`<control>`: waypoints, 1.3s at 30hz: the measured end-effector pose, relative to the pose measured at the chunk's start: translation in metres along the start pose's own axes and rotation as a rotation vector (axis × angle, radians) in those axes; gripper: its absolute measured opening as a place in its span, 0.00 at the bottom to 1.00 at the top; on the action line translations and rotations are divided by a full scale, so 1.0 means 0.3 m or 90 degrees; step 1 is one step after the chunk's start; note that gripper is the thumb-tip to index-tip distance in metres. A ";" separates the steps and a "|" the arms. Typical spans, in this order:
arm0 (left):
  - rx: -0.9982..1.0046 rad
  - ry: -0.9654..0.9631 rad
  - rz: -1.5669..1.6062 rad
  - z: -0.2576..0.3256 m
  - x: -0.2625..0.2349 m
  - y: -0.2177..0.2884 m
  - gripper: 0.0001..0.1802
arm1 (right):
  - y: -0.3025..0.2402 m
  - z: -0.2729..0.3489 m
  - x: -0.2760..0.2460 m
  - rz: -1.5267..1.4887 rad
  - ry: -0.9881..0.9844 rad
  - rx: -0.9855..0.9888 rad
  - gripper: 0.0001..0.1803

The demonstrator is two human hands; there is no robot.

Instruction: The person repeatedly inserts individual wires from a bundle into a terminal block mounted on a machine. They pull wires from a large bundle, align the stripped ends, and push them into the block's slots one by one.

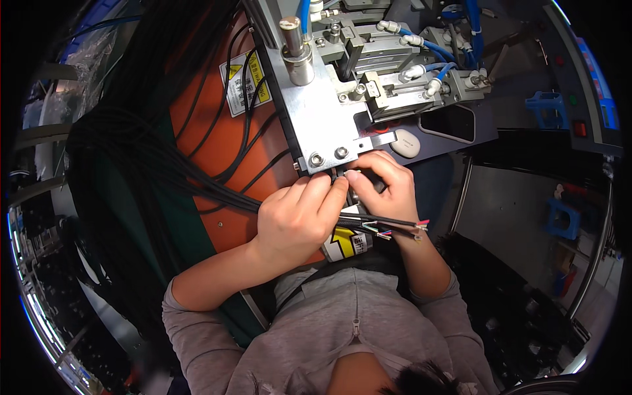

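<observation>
My left hand [296, 214] is closed around a bunch of black cables [227, 195], its thumb and index finger pinched at the front edge of a metal machine plate [319, 125]. Out of its right side come the cable ends [385, 224], stripped to thin coloured wires, lying across my right wrist. My right hand [388, 187] meets the left fingertips under the plate's edge, thumb and index finger pinched together. A small dark and whitish piece shows between the fingertips, too covered to name. Below the hands is a label with a yellow arrow [342, 242].
Pneumatic clamps [385, 92] with blue hoses stand behind the plate. A white rounded case [405, 143] and a phone [447, 124] lie right of it. Many black cables [125, 131] hang at left over an orange panel [230, 220] with a warning label [245, 84]. A red switch [579, 128] is far right.
</observation>
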State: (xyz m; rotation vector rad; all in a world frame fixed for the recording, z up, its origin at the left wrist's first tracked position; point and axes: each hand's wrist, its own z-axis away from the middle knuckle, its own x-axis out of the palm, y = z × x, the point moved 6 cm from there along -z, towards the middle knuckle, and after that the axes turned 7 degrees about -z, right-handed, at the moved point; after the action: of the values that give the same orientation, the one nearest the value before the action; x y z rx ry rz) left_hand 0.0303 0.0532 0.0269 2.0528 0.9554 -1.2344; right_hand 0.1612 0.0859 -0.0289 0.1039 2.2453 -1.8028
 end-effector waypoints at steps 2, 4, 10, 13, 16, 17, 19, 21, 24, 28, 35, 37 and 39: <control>-0.017 0.017 0.005 0.003 0.003 -0.006 0.17 | -0.054 -0.006 -0.002 0.044 0.032 -0.140 0.06; -0.021 0.002 -0.004 -0.001 0.000 -0.009 0.16 | -0.098 -0.001 -0.001 0.122 0.068 -0.251 0.07; -0.002 -0.130 -0.112 0.021 -0.023 0.017 0.13 | 0.026 0.008 -0.038 -0.036 0.017 0.052 0.08; -0.017 -0.127 -0.095 0.024 -0.026 0.005 0.13 | 0.024 0.020 -0.085 -0.151 0.001 0.052 0.09; -0.029 -0.110 -0.019 0.021 -0.017 -0.014 0.14 | -0.064 0.039 -0.161 -0.300 -0.161 -0.148 0.14; -0.028 -0.105 0.011 0.021 -0.015 -0.018 0.14 | -0.076 0.044 -0.184 -0.327 -0.156 -0.178 0.15; 0.007 -0.071 0.046 0.010 -0.030 -0.022 0.15 | -0.095 0.045 -0.213 -0.327 -0.104 -0.190 0.15; 0.023 0.023 0.074 -0.014 -0.063 -0.020 0.16 | -0.055 0.045 -0.226 -0.323 -0.005 -0.112 0.11; 0.070 0.152 0.102 -0.040 -0.155 -0.008 0.17 | -0.017 0.054 -0.212 -0.348 0.062 -0.020 0.08; 0.059 0.115 0.174 -0.026 -0.105 -0.020 0.17 | -0.087 0.034 -0.093 -0.259 -0.017 -0.040 0.07; -0.003 0.094 0.233 -0.023 -0.101 -0.034 0.14 | -0.142 0.032 -0.033 -0.465 0.150 -0.077 0.12; -0.005 0.113 0.235 -0.022 -0.106 -0.034 0.13 | -0.154 0.029 -0.042 -0.354 0.105 -0.156 0.12; 0.010 0.127 0.231 -0.018 -0.106 -0.031 0.13 | -0.175 0.018 -0.049 -0.238 0.069 -0.244 0.13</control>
State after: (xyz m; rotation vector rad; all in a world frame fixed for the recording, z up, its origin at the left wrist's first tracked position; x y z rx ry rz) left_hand 0.0153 0.0534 0.0569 2.2680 0.6187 -0.8615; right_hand 0.1647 0.0701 0.0236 -0.3177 2.7910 -1.5097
